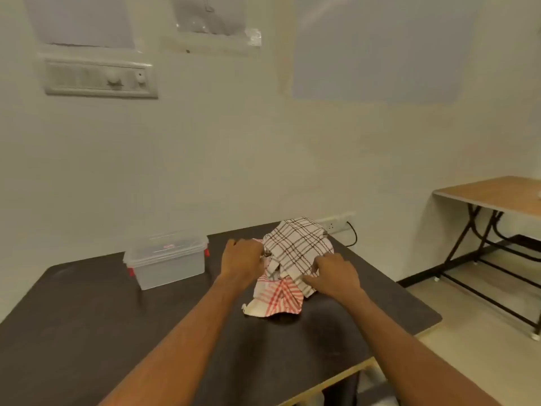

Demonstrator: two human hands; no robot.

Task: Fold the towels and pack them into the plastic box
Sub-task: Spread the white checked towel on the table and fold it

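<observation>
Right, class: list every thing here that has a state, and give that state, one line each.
plastic box: closed, lid on.
brown-checked towel: unfolded, crumpled, atop the red-striped towel.
red-striped towel: unfolded, crumpled, underneath.
left hand: fingers curled at the towels' edge; grip hidden.
right hand: fingers curled on the brown-checked towel.
black cable: plugged into the wall socket.

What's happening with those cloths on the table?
A person is working on a crumpled heap of towels on the dark table. The right hand pinches the brown-checked towel on top, and the left hand is at the heap's left edge, its fingers hidden. A red-striped towel lies underneath. Nothing looks folded yet, and the clear plastic box stands to the left with its lid on.
</observation>
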